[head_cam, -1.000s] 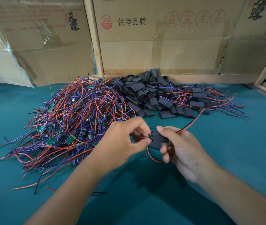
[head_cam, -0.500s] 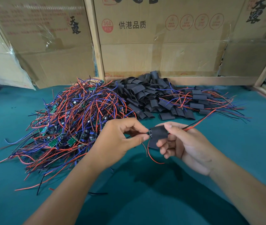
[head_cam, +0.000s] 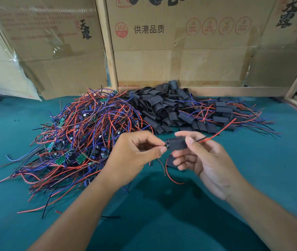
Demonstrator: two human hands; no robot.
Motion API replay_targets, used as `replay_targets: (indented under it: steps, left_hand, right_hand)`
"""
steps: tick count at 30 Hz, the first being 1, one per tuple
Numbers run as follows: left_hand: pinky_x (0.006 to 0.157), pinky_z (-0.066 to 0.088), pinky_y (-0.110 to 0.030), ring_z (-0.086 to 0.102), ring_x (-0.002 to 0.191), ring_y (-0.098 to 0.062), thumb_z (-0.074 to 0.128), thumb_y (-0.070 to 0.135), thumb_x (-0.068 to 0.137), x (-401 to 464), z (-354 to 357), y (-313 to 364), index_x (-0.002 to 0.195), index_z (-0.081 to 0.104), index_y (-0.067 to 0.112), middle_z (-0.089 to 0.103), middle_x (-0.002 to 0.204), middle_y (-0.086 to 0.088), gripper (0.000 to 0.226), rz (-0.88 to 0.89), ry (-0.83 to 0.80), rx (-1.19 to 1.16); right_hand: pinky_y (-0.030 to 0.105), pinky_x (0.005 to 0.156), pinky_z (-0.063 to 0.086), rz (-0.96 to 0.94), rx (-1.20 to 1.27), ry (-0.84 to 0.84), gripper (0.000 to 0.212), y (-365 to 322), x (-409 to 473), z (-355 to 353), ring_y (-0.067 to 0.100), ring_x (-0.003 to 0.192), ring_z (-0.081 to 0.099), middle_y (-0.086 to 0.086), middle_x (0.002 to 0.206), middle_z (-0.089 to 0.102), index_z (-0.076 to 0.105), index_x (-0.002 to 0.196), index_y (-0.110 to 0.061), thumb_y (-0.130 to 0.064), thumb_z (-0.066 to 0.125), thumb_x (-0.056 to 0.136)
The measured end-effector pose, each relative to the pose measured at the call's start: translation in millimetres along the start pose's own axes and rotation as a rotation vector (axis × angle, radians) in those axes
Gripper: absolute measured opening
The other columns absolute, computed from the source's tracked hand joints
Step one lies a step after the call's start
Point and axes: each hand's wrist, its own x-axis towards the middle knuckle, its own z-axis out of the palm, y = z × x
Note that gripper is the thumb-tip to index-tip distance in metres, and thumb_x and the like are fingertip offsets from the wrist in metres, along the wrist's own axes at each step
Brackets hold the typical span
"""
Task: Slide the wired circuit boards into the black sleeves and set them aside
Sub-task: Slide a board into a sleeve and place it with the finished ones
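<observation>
A black sleeve (head_cam: 177,143) is held in mid-air over the green table, pinched between thumb and fingers of my right hand (head_cam: 204,160). A wired circuit board (head_cam: 167,142) sits almost wholly inside the sleeve, only its left end showing. My left hand (head_cam: 135,156) pinches that end with thumb and forefinger. Red and black wires trail out of the sleeve's right end, and a red wire loops down below it. A heap of bare wired boards (head_cam: 78,140) lies to the left. Empty black sleeves (head_cam: 162,107) are piled behind.
Sleeved boards with their wires (head_cam: 224,115) lie at the back right. Cardboard boxes (head_cam: 180,44) and wooden frame posts wall off the back of the green table (head_cam: 162,214). A wooden ledge runs along the far right edge.
Both hands have risen slightly with the sleeve. The board has gone further into the sleeve, and the wires now stick out farther to the right.
</observation>
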Motion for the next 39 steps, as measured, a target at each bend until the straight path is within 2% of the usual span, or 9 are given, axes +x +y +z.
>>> replay_targets:
  steps: [4,10,15,19,22,26,34,36,39]
  left_hand:
    - [0.065,0.050,-0.018,0.062,0.065,-0.011,0.075,-0.003,0.081,0.4,1.4,-0.3,0.082,0.073,0.000,0.070,0.070,-0.005,0.004,-0.005,0.006,-0.108]
    - [0.067,0.051,-0.024,0.062,0.068,-0.015,0.078,0.004,0.081,-1.9,2.1,0.7,0.081,0.075,0.010,0.070,0.072,-0.006,0.006,-0.044,-0.024,-0.170]
    - [0.068,0.042,-0.041,0.058,0.068,-0.022,0.079,0.013,0.078,-2.3,3.6,1.1,0.081,0.074,0.012,0.070,0.071,-0.010,0.006,-0.065,-0.016,-0.169]
    - [0.069,0.040,-0.046,0.055,0.069,-0.026,0.080,0.015,0.077,-2.5,4.5,0.6,0.080,0.074,0.012,0.069,0.071,-0.011,0.008,-0.067,-0.014,-0.166]
    - [0.068,0.044,-0.040,0.057,0.068,-0.023,0.081,0.014,0.077,-2.0,4.2,1.1,0.080,0.074,0.013,0.069,0.071,-0.009,0.008,-0.057,-0.021,-0.155]
    - [0.065,0.049,-0.021,0.062,0.066,-0.013,0.079,0.008,0.078,-1.7,5.5,0.7,0.081,0.071,0.010,0.069,0.071,-0.004,0.009,-0.048,-0.033,-0.170]
    - [0.063,0.049,-0.023,0.061,0.063,-0.013,0.076,-0.002,0.081,-0.4,9.1,-3.6,0.077,0.074,0.007,0.069,0.068,-0.006,0.010,-0.064,0.050,-0.135]
    - [0.064,0.047,-0.025,0.060,0.064,-0.014,0.077,-0.001,0.081,-0.4,9.0,-4.1,0.079,0.074,0.005,0.069,0.069,-0.006,0.007,-0.060,0.047,-0.119]
    - [0.064,0.048,-0.021,0.060,0.066,-0.010,0.077,-0.001,0.081,-0.6,8.8,-4.0,0.079,0.074,0.007,0.069,0.070,0.001,0.009,-0.029,0.034,-0.080]
  right_hand:
    - [0.025,0.060,0.056,-0.034,0.015,-0.016,0.034,-1.1,-0.7,0.7,0.025,0.070,0.071,0.021,0.084,0.071,0.072,0.114,-0.016,-0.029,0.065,0.084]
    - [0.024,0.059,0.055,-0.048,0.021,-0.034,0.033,1.8,-1.7,1.6,0.023,0.067,0.071,0.019,0.088,0.072,0.075,0.110,-0.015,-0.031,0.068,0.081]
    - [0.023,0.059,0.056,-0.055,0.026,-0.051,0.045,2.6,-2.0,1.5,0.021,0.069,0.072,0.015,0.087,0.073,0.076,0.109,-0.017,-0.043,0.081,0.072]
    - [0.022,0.058,0.056,-0.047,0.036,-0.046,0.034,2.4,-2.0,2.4,0.020,0.066,0.072,0.014,0.078,0.072,0.077,0.106,-0.021,-0.034,0.072,0.075]
    - [0.022,0.057,0.055,-0.046,0.029,-0.044,0.033,2.3,-1.6,2.5,0.020,0.066,0.072,0.014,0.079,0.071,0.077,0.106,-0.020,-0.032,0.070,0.076]
    - [0.023,0.057,0.055,-0.050,0.014,-0.035,0.028,2.5,-1.7,1.2,0.021,0.066,0.072,0.014,0.078,0.071,0.077,0.105,-0.019,-0.027,0.068,0.080]
    - [0.023,0.056,0.055,-0.043,0.014,-0.015,0.030,3.7,-1.2,2.0,0.022,0.066,0.071,0.015,0.079,0.071,0.076,0.105,-0.018,-0.028,0.070,0.077]
    - [0.023,0.056,0.055,-0.030,0.029,-0.004,0.034,4.7,-0.6,2.2,0.023,0.066,0.071,0.017,0.080,0.071,0.074,0.108,-0.015,-0.027,0.071,0.077]
    - [0.024,0.052,0.054,0.008,0.035,0.066,0.040,5.9,0.3,4.7,0.024,0.064,0.071,0.017,0.078,0.071,0.068,0.108,-0.006,-0.027,0.073,0.074]
